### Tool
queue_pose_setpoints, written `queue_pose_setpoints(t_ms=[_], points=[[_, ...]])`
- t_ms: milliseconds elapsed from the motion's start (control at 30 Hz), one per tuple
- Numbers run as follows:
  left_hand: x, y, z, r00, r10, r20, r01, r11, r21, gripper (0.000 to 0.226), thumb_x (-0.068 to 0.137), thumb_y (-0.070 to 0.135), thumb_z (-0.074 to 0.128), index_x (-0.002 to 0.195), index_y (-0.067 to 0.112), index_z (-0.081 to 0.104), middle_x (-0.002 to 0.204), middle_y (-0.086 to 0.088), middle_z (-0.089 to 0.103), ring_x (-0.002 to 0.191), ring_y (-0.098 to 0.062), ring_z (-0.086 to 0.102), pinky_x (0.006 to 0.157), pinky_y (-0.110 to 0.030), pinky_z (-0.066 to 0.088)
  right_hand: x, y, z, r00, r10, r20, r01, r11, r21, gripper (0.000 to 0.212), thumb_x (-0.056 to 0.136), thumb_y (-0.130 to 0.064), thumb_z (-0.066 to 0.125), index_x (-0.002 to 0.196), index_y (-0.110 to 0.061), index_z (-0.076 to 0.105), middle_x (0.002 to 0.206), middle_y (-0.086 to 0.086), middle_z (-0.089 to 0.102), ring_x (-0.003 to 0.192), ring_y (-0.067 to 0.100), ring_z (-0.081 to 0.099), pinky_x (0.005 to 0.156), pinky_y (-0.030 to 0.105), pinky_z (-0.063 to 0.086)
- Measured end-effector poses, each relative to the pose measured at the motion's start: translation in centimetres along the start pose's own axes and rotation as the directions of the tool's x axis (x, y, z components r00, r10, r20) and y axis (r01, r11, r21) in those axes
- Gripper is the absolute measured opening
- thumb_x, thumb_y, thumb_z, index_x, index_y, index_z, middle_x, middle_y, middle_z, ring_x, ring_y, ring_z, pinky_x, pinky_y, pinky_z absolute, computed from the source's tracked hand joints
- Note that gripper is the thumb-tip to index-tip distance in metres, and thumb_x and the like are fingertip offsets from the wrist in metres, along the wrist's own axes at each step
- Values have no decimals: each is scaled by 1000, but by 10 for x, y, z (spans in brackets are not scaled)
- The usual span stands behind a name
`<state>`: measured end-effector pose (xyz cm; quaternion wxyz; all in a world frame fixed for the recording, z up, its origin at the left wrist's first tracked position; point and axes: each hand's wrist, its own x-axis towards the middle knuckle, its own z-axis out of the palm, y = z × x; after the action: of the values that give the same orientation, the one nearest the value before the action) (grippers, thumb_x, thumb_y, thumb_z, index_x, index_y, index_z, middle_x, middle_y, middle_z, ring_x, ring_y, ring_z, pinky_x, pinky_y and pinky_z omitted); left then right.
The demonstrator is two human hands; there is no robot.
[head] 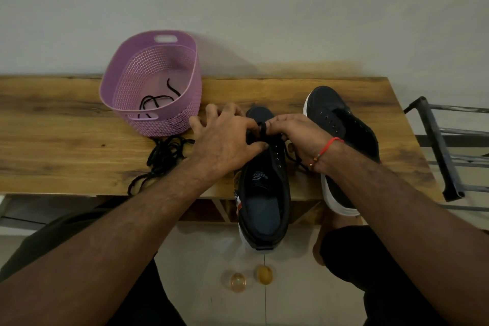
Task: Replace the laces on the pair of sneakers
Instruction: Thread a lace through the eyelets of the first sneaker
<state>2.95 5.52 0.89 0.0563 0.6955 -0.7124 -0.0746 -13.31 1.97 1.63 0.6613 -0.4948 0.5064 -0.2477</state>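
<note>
A wooden table is seen from above, and the near sneaker serves as the landmark: it lies on the table's front edge with its heel hanging over the edge toward the person and its toe pointing to the wall. Both hands are met over the front part of this sneaker, just behind its toe. The left hand is laid across the sneaker from its left side, with the thumb and forefinger pinched on a black lace above the eyelets and the other fingers spread loosely toward the basket. The right hand is brought in from the sneaker's right side, its fingers curled, and the same lace is pinched at its fingertips, touching the left hand's. A red thread is worn on the right wrist. Just to the right of the near sneaker, the second sneaker is set with a white sole, partly covered by the right forearm. To the left of the near sneaker, a loose pile of black laces is left on the table, and behind that pile a purple basket is stood, with another black lace lying inside it.
</note>
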Motion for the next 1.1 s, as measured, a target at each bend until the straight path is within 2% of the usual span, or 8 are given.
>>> queue_pose_setpoints(t_ms=[100, 200, 333, 433, 567, 800, 933, 1100], points=[[-1, -2, 0, 997, 11, -81, -9, 1000, 28, 32, 80, 69, 67, 104, 49, 69, 127, 12, 46, 118, -22, 34, 88, -46, 26, 0, -1, 1, 1000, 9, -20, -9, 1000, 0, 17, 92, 3, 55, 103, -3, 66, 77, 2, 63, 46, -6, 57, 42, 8, 40], [5, -2, -3, 985, -115, -129, 83, 969, -232, 18, 76, 62, 77, 75, 47, 66, 117, 17, 49, 114, -15, 33, 86, -40, 20, 0, -1, 1, 1000, -10, 6, 11, 992, -123, 21, 91, 6, 53, 104, -7, 62, 86, 7, 62, 62, 0, 61, 50, 9, 44], [9, 0, -4, 978, -199, 59, 171, 616, -769, 14, 75, 48, 84, 68, 42, 74, 106, 12, 70, 123, -20, 52, 110, -53, 36, 0, 4, 3, 994, -57, 97, 82, 958, -275, 21, 91, -12, 69, 110, -5, 65, 114, 23, 66, 107, 31, 66, 97, 42, 54], [8, -3, -5, 973, -194, 129, 227, 670, -707, 19, 73, 56, 83, 84, 44, 73, 121, 6, 63, 127, -24, 46, 105, -48, 40, 1, 9, 4, 990, -138, 44, 145, 938, -315, 20, 91, -15, 69, 106, -2, 65, 107, 19, 69, 103, 31, 67, 96, 50, 53], [7, -13, -7, 961, -178, 212, 249, 890, -383, 39, 78, 47, 80, 101, 53, 49, 126, 11, 33, 115, -14, 23, 89, -39, 24, 4, 8, 0, 998, -52, 47, 61, 971, -230, 14, 94, -8, 63, 106, -4, 69, 106, 10, 71, 97, 16, 68, 79, 25, 55], [0, -16, 3, 994, -79, 70, 94, 964, -247, 22, 88, 44, 68, 100, 60, 60, 124, 18, 34, 108, -11, 19, 84, -38, 17, 4, -10, -26, 990, -10, -143, 32, 987, 156, 6, 96, -16, 52, 93, -15, 58, 87, 0, 65, 71, 11, 46, 60, 29, 30], [3, -10, 6, 995, -93, -17, 84, 951, -298, 18, 79, 57, 76, 71, 57, 60, 119, 23, 45, 111, -10, 27, 83, -38, 18, 5, -2, -19, 992, -89, -94, 85, 995, -48, 12, 91, -9, 59, 95, -14, 69, 90, 3, 72, 70, 10, 49, 59, 26, 33], [6, -1, -5, 985, -171, 39, 122, 503, -855, 11, 77, 42, 83, 79, 49, 75, 124, 10, 57, 127, -19, 49, 108, -50, 44, 13, 14, -8, 975, -169, 147, 207, 930, -303, 25, 91, -11, 68, 116, -15, 68, 107, 1, 73, 102, 12, 67, 85, 21, 53]])
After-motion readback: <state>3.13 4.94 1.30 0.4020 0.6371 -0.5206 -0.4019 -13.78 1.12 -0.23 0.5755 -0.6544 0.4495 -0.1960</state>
